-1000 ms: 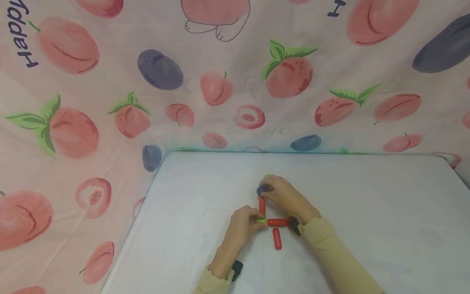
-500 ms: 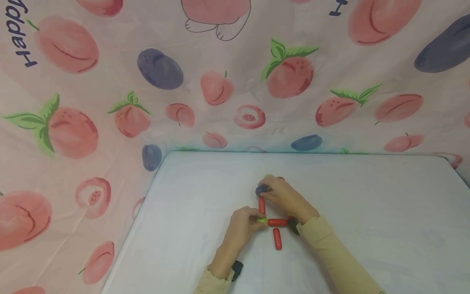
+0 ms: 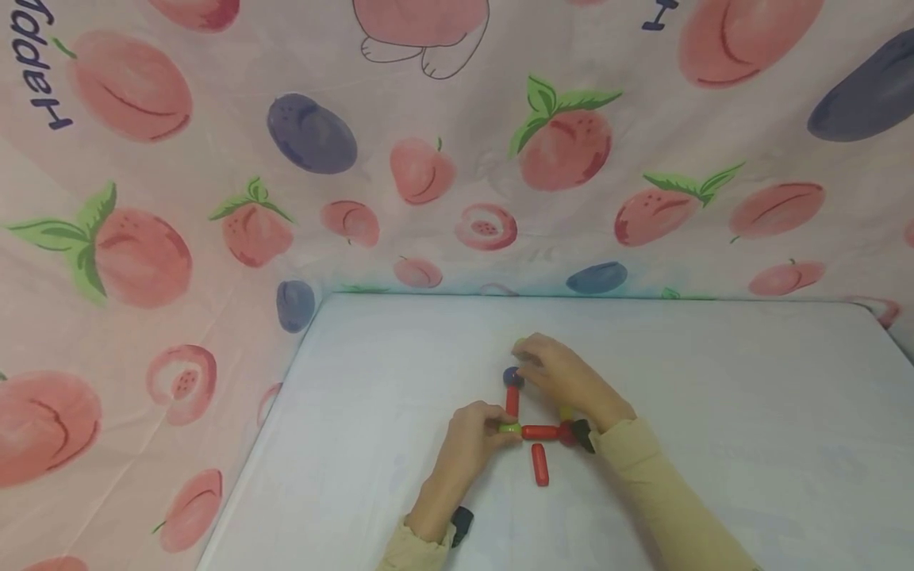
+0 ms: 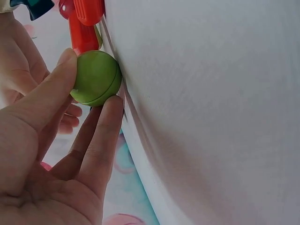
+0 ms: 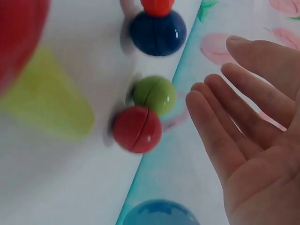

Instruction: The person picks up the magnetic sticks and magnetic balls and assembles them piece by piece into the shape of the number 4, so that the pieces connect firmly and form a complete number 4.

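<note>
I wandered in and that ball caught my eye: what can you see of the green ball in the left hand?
The green ball is smooth and slightly shiny, perhaps plastic or painted wood, with a curved seam. The person's left grip pinches it between thumb and fingers, close to the white tabletop; whether it rests there is unclear. In the head view, the end of a red rod sits right beside it, but I can't tell if they touch.

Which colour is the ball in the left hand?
Green ball, seen best in the left wrist view.
</note>
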Tool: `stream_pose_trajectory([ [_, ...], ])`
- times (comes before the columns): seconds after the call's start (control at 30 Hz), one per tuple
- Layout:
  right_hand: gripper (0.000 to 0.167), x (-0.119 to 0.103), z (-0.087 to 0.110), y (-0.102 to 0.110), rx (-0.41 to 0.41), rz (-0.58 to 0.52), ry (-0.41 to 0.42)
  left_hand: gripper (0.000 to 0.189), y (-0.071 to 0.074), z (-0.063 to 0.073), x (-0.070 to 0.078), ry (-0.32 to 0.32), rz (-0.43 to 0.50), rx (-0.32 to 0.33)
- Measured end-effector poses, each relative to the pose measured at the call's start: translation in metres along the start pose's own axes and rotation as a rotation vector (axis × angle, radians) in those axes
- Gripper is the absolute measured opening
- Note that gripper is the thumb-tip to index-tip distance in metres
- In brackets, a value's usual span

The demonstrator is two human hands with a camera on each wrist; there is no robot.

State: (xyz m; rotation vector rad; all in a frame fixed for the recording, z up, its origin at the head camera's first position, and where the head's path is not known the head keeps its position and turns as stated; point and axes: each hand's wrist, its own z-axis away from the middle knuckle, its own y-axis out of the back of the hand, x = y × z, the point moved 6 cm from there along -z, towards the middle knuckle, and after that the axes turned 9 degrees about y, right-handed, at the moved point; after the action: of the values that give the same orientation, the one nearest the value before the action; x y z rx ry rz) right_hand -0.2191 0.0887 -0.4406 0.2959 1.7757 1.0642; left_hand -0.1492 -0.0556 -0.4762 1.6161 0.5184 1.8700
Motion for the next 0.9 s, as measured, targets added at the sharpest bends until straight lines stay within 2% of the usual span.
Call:
stream_pose_trajectory([
  [0.17, 0.033, 0.011, 0.001, 0.008, 0.026, 0.015, 0.013, 0.026, 0.000, 0.000, 0.001, 0.010, -0.007, -0.010],
  [0.33, 0.033, 0.018, 0.001, 0.011, 0.019, 0.074, 0.010, 0.032, 0.001, 0.001, 0.004, -0.014, -0.089, -0.029],
  [0.57, 0.029, 0.026, 0.001, 0.011, 0.031, 0.147, 0.051, 0.041, -0.002, -0.004, 0.008, -0.061, -0.211, -0.151],
  [0.7, 0.029, 0.031, 0.002, 0.009, 0.027, 0.155, 0.050, 0.042, -0.004, -0.008, 0.008, -0.075, -0.217, -0.192],
  [0.9, 0.030, 0.036, 0.001, 0.006, 0.019, 0.143, 0.038, 0.042, -0.003, -0.012, 0.006, -0.062, -0.187, -0.204],
])
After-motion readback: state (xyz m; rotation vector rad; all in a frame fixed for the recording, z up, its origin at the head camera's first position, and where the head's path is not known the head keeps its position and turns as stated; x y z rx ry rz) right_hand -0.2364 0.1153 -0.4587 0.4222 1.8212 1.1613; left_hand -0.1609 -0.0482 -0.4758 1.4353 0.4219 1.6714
